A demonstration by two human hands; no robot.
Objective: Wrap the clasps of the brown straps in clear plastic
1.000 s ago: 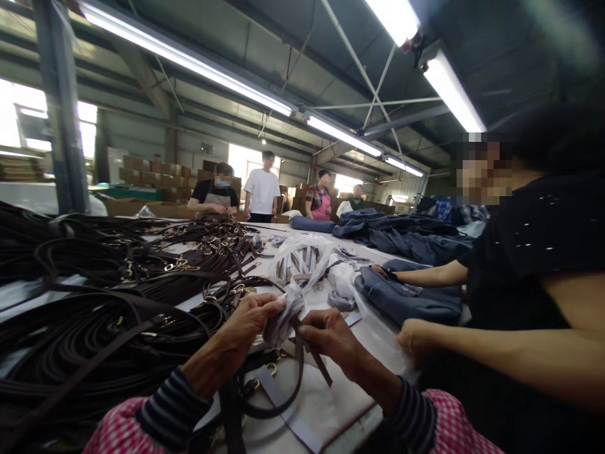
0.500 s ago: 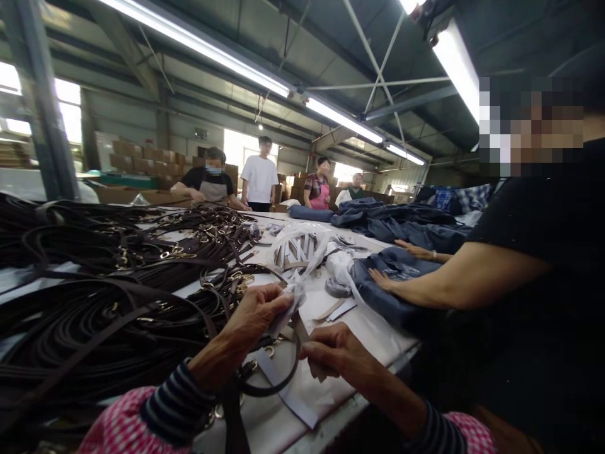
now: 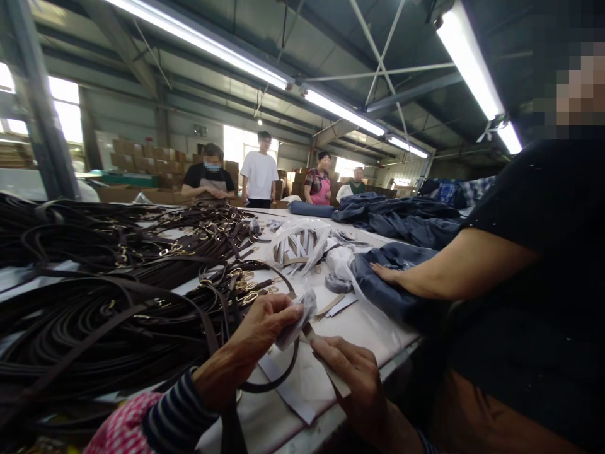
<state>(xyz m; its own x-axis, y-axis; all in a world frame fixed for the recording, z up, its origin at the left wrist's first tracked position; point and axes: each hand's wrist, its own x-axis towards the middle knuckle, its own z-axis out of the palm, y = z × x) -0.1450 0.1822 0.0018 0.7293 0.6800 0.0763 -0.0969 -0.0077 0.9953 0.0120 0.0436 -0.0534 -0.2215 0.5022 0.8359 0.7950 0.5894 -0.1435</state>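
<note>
Over white worktable point(image 3: 363, 334) | left grip point(image 3: 248, 343) closed on plastic sleeve point(image 3: 297, 320) | right grip point(image 3: 352, 378) pinching tan strap point(image 3: 333, 372)

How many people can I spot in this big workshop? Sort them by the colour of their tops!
Black: 2 (a short-sleeved black T-shirt, a black top under an apron)
White: 1 (a white T-shirt)
Pink: 2 (a pink apron over a plaid shirt, a pink checked sleeve)
Green: 1 (a green top)
Total: 6
</note>
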